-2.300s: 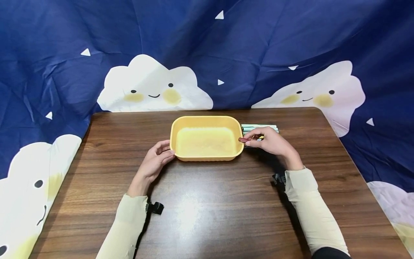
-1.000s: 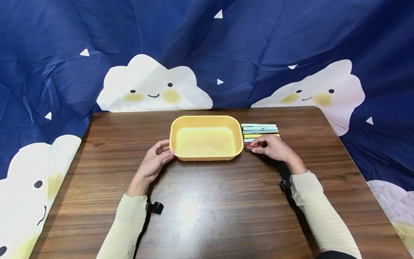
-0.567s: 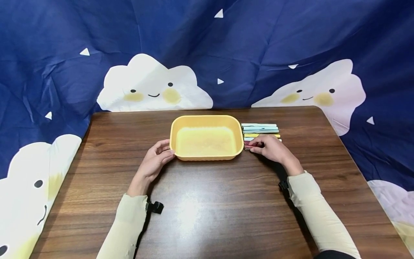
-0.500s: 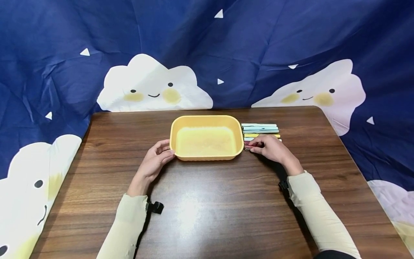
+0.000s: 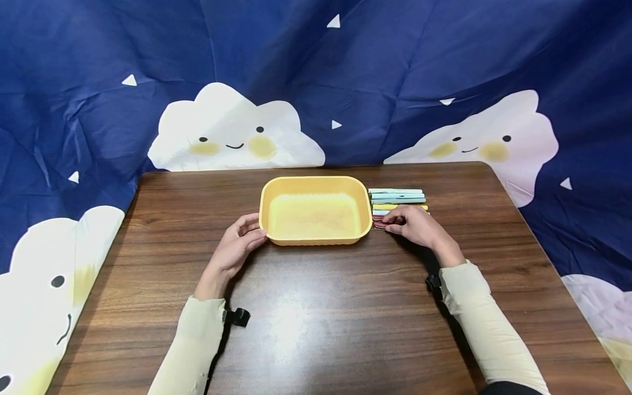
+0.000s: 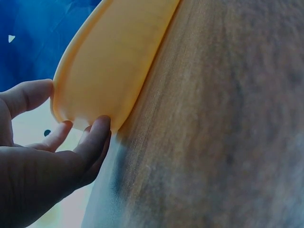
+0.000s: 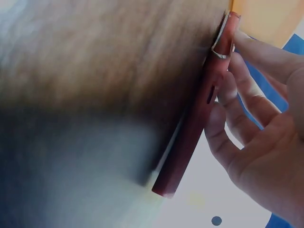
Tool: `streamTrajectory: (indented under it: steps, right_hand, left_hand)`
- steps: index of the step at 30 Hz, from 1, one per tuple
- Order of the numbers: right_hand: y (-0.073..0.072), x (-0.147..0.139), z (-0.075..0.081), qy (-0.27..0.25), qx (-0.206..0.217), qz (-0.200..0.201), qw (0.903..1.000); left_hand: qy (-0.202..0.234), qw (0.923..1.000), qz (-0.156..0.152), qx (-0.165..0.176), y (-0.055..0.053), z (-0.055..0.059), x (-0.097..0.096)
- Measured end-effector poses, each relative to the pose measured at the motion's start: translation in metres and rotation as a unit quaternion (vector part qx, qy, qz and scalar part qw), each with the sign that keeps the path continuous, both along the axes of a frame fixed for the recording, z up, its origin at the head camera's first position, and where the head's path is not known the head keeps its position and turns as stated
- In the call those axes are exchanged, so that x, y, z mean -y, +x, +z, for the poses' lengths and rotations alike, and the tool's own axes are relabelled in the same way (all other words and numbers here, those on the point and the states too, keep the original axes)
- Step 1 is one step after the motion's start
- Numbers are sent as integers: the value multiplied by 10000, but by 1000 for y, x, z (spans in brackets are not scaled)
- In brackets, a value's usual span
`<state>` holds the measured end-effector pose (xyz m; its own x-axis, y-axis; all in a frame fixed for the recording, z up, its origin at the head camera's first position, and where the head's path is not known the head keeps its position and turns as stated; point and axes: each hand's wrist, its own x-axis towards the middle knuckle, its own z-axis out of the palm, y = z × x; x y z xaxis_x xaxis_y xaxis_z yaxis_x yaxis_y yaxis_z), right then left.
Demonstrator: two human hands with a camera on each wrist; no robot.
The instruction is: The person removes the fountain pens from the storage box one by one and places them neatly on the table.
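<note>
A yellow plastic basin (image 5: pixel 316 238) stands at the table's back middle. At its left end, my left hand (image 5: pixel 238 244) touches the outside with thumb and fingertips; the left wrist view has them along the rim and wall of the basin (image 6: pixel 114 57). My right hand (image 5: pixel 417 226) pinches a dark red pen (image 7: pixel 194 123) at the front of a row of pens beside the basin's right end. In the right wrist view the pen's wire clip and small slot show, with fingertips along its side. The hand hides part of the row.
Several pale blue and green pens (image 5: pixel 397 196) and a yellow pen (image 5: pixel 419 207) lie side by side, ends toward the basin. A blue curtain (image 5: pixel 355 82) with white clouds hangs behind the brown wooden table (image 5: pixel 316 307).
My right hand brought the red pen from beside the basin's right rim down and toward me, to the row's front. It shifts only slightly since. The left hand and basin stay put.
</note>
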<state>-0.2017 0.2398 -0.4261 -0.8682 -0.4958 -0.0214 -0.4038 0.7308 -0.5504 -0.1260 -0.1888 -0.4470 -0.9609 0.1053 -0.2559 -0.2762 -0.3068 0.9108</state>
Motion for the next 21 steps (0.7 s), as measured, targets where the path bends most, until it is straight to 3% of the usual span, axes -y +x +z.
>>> streamTrajectory:
  steps: [21]
  right_hand:
    - [-3, 3, 1, 238, -185, 223, 9993]
  left_hand:
    - [31, 10000, 8, 14, 0, 0, -1]
